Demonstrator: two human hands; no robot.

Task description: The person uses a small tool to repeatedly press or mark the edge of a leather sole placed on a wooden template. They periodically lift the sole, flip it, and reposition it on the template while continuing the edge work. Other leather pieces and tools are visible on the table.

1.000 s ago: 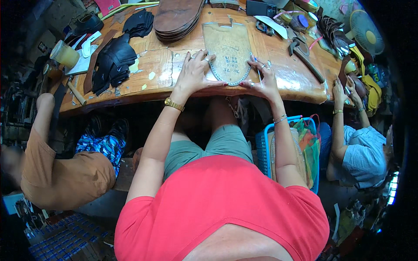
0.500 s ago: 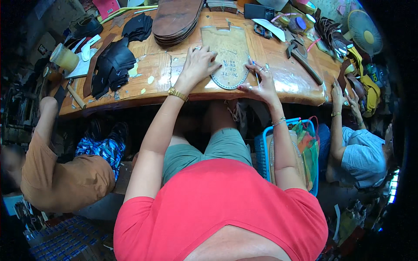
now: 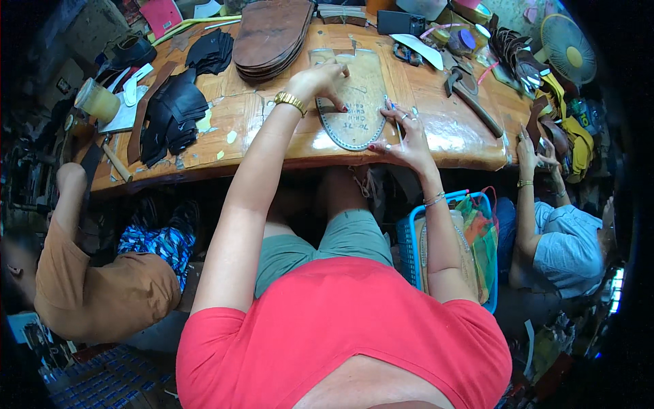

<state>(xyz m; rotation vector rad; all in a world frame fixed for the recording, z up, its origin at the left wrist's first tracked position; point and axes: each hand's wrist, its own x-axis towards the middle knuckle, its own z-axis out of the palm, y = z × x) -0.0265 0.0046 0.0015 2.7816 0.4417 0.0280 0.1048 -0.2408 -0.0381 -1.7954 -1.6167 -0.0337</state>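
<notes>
A tan template (image 3: 364, 78) with a rounded near end, edge holes and handwriting lies flat on the wooden table. My left hand (image 3: 320, 83) arches over its left side, holding nothing; its fingers are apart and bent, with fingertips on the surface. At the template's right edge, my right hand (image 3: 407, 138) grips a thin, light-coloured pen (image 3: 400, 128) between its fingers. The thumb rests at the near right curve of the template, and the pen's tip is too small to make out.
Brown leather pieces (image 3: 272, 34) are stacked beyond my left hand, with black leather pieces (image 3: 174, 112) farther left. A hammer (image 3: 480, 112) lies to the right. Co-workers sit either side. A blue basket (image 3: 407, 249) stands beneath my right arm.
My left hand has moved farther up the template, its wrist lifting and fingers bending more. My right hand keeps the pen at the right edge. The whole view has shifted slightly.
</notes>
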